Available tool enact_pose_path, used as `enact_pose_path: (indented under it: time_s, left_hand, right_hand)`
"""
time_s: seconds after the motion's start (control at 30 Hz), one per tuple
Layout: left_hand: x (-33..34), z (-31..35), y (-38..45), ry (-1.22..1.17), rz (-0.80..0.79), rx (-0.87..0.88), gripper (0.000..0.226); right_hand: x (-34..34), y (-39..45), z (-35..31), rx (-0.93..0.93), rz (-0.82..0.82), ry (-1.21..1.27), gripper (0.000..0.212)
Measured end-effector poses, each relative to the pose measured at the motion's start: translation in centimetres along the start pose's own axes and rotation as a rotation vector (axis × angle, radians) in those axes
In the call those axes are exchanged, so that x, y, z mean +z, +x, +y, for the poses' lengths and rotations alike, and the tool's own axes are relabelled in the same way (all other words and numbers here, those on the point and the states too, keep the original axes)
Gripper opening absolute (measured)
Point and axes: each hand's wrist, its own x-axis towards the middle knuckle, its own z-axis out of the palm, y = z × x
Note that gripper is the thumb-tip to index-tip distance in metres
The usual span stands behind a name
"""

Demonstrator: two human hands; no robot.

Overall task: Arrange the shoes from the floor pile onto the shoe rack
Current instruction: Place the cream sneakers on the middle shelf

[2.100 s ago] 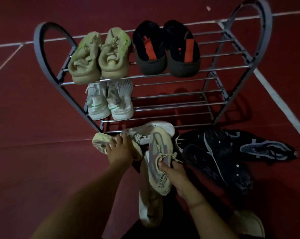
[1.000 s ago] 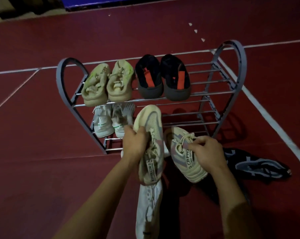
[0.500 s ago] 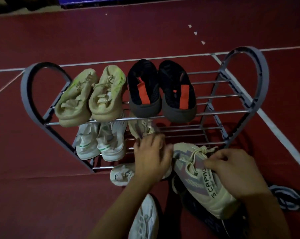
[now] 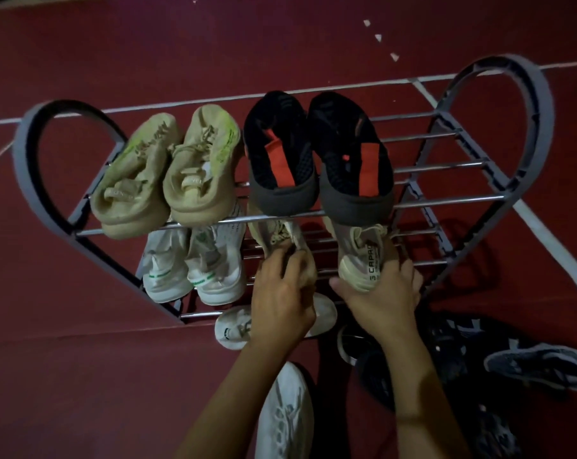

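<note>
**Beige pair going on the second shelf**

Starting at the left: the grey rack [image 4: 35, 180] has heart-shaped ends and metal bars. Top shelf holds a tan pair [image 4: 167, 173] on the left, with a black-and-red pair [image 4: 317, 154] right beside it. Under the tan ones, a white pair [image 4: 194, 263] with green marks sits on the second shelf.

Next to those, the left hand [image 4: 280, 303] grips the heel of the left beige shoe [image 4: 277, 240], fingers curled over it, toe tucked under the top shelf. Just right of that, the right hand [image 4: 379, 293] cups the heel of the right beige shoe [image 4: 363, 256], lettering on its side, also resting on the second-shelf bars.

On the red floor [image 4: 81, 376]: a white shoe [image 4: 240, 326] half hidden under the left hand, another white sneaker [image 4: 283, 412] near the bottom edge, and a heap of dark shoes [image 4: 529, 366] at the right.
</note>
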Motion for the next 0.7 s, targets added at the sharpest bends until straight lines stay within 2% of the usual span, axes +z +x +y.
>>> enact_pose_path:
  time_s: [0.1,0.27,0.4,0.53,0.6,0.7]
  left_hand:
    - [-0.2,0.0,-0.1,0.018,-0.009,-0.063,0.061]
    - [-0.6,-0.1,-0.8,0.181,0.044,-0.046,0.055]
    - [-0.3,-0.2,-1.1,0.171,0.094,-0.067,0.060]
    - [-0.4,-1.1,-1.6,0.145,0.107,-0.031,0.071]
    - [-0.4,-1.5,-1.9,0.084,0.107,-0.023,0.071]
    - [-0.3,-1.7,-3.0,-0.121,0.163,-0.072,0.068]
  right_hand:
    - [0.5,0.4,-0.2,0.007,0.064,0.062,0.098]
    - [2.6,0.1,-2.9,-0.239,0.030,0.213,0.085]
    - [3.4,-0.7,-1.8,-0.127,0.020,0.296,0.063]
    - [3.4,-2.1,-0.7,-0.154,0.036,0.238,0.055]
    - [3.5,-2.3,-0.5,-0.187,-0.022,0.150,0.057]
    - [4.3,-3.2,-0.1,-0.190,-0.137,0.094,0.076]
